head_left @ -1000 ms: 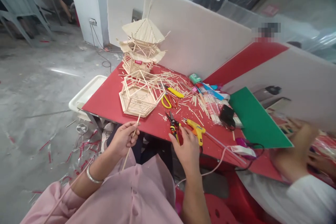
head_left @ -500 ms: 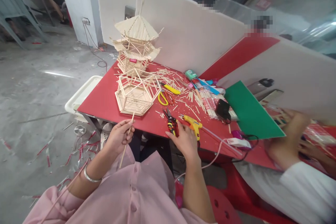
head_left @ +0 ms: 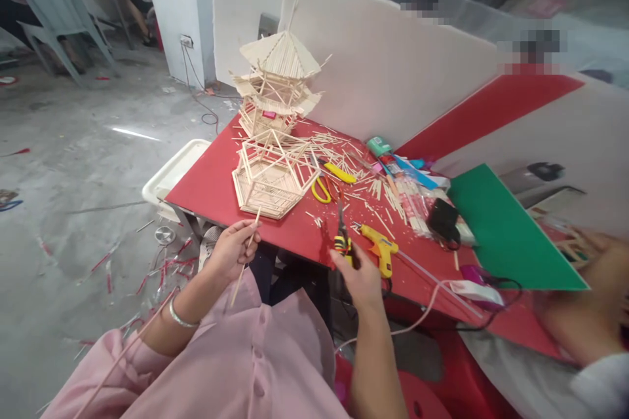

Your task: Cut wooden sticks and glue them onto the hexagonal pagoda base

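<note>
My left hand (head_left: 236, 250) pinches a thin wooden stick (head_left: 238, 286) near the table's front edge, its upper end pointing at the hexagonal stick frame (head_left: 265, 200). My right hand (head_left: 361, 268) is closed around the handles of pliers (head_left: 343, 236) with yellow, black and red grips, their jaws pointing away from me. Beside it on the red table (head_left: 206, 177) lies a yellow glue gun (head_left: 381, 245) with a clear glue stick in its back. Behind the hexagonal frame stands a tiered pagoda model (head_left: 282, 65) built of sticks.
Loose sticks (head_left: 331, 147), yellow-handled scissors (head_left: 321, 190) and a yellow-handled tool (head_left: 340, 171) lie mid-table. Bagged sticks (head_left: 413, 203), a black box (head_left: 443, 219) and a green board (head_left: 506, 236) are on the right, where a co-worker's arm (head_left: 584, 308) shows. A white stool (head_left: 170, 170) stands left.
My right hand has closed on the pliers and lifted them slightly from the table. The left hand still holds the stick. The whole view has shifted, so things appear further right.
</note>
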The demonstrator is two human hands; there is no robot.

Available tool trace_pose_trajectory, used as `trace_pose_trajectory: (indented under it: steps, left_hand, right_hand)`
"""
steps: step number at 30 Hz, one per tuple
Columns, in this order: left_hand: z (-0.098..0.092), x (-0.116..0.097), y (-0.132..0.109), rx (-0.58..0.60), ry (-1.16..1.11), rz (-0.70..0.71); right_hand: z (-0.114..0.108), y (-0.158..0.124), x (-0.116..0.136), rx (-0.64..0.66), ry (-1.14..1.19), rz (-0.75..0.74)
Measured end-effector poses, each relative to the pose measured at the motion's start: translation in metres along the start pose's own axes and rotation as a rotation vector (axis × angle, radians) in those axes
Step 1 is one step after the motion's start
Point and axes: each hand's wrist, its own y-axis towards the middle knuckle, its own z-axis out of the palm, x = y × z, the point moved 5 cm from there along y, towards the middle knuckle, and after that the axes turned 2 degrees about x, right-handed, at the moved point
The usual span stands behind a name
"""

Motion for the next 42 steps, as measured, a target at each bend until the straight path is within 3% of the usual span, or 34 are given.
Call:
trace_pose_trajectory:
  steps: [3,6,10,14,22,30,33,37,39,42]
  left_hand:
    - [-0.003,-0.005,0.002,-0.029,-0.006,0.011]
    - [-0.006,-0.012,0.005,-0.047,-0.013,0.028]
    - [-0.009,-0.016,0.007,-0.062,-0.016,0.011]
    - [-0.011,-0.015,0.008,-0.072,-0.036,-0.011]
    - [-0.008,-0.016,0.009,-0.037,-0.043,-0.032]
    - [-0.009,-0.017,0.008,-0.043,-0.015,-0.039]
    - [-0.009,-0.017,0.006,-0.048,-0.008,-0.051]
    - [-0.008,-0.015,0.003,-0.063,-0.002,-0.054]
    - [-0.008,-0.012,0.003,-0.07,0.013,-0.047]
    - [-0.01,-0.007,0.007,-0.113,0.073,0.024]
  right_hand:
    - [0.014,-0.016,0.013,0.339,0.552,0.077]
    - [0.031,-0.042,0.032,0.613,0.8,0.189]
    - [0.052,-0.068,0.047,0.779,0.956,0.272]
    - [0.063,-0.078,0.05,0.859,0.877,0.283]
    - [0.063,-0.073,0.02,0.781,0.753,0.365]
    - [0.053,-0.07,0.009,0.755,0.601,0.278]
    - [0.042,-0.059,0.01,0.637,0.452,0.196]
    - [0.02,-0.031,0.012,0.304,0.03,-0.041]
    - [0.015,-0.018,0.011,0.18,-0.188,-0.065]
    - [0.019,-0.003,0.01,0.11,-0.464,-0.069]
